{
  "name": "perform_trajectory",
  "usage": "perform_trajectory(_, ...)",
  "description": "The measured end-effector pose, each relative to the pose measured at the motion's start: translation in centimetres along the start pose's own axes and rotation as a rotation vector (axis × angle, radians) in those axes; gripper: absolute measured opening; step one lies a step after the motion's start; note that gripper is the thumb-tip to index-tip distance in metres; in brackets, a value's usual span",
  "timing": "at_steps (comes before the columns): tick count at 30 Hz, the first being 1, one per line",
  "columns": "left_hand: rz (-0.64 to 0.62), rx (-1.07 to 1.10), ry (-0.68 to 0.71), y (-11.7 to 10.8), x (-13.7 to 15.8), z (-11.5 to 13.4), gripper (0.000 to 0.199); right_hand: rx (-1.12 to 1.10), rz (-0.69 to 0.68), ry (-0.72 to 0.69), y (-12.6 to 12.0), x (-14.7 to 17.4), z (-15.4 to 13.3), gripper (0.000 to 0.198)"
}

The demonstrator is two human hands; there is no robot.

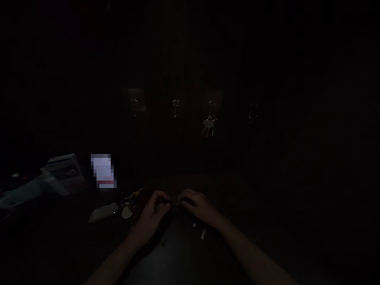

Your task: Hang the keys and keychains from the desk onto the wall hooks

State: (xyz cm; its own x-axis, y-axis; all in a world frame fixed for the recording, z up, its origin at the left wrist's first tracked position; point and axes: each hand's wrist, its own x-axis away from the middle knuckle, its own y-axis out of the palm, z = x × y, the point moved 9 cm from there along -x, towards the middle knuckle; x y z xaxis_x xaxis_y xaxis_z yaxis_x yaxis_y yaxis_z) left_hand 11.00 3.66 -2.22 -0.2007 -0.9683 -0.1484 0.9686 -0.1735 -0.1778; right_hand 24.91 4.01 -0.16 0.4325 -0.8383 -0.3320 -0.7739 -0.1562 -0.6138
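Note:
In very dim light my left hand (151,213) is closed in a pinch at the middle of the work surface. Facing it, my right hand (200,206) pinches too, its fingertips close to those of the left. A small, thin, shiny thing (177,201) shows between the fingertips; it may be a metal ring, but the dark hides its kind. Beside my left hand lie a dark jumble with a yellow strip (137,192) and a pale oval tag (127,213). Two small whitish pieces, one of them longer (203,234), rest below my right hand.
Several metal hooks line the back, one of them bearing a bunch of keys (209,124). At the left are a lit, blurred-out screen (103,170), a box (67,172), a pale plastic bag (26,194) and a flat, light-coloured object (103,212).

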Motion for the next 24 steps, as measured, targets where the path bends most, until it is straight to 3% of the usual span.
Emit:
perform_trajectory(7, 0.053, -0.087, -0.037, -0.4, -0.2, -0.4, 0.021, -0.232, 0.198, 0.218, -2.8, 0.3, 2.1, 0.013)
perform_trajectory(15, -0.059, -0.253, 0.118, 0.5, 0.0, 0.3, 0.02, -0.665, 0.459, 0.248, -5.6, 1.0, 4.7, 0.017)
perform_trajectory(20, -0.125, -0.371, 0.167, 1.1, 0.3, -0.1, 0.023, -0.633, 0.672, 0.213, -9.2, 2.3, 5.8, 0.016)
perform_trajectory(24, -0.209, -0.421, 0.197, 2.2, 0.6, -0.4, 0.022, -0.547, 0.851, 0.263, -11.9, 3.7, 7.0, 0.019)
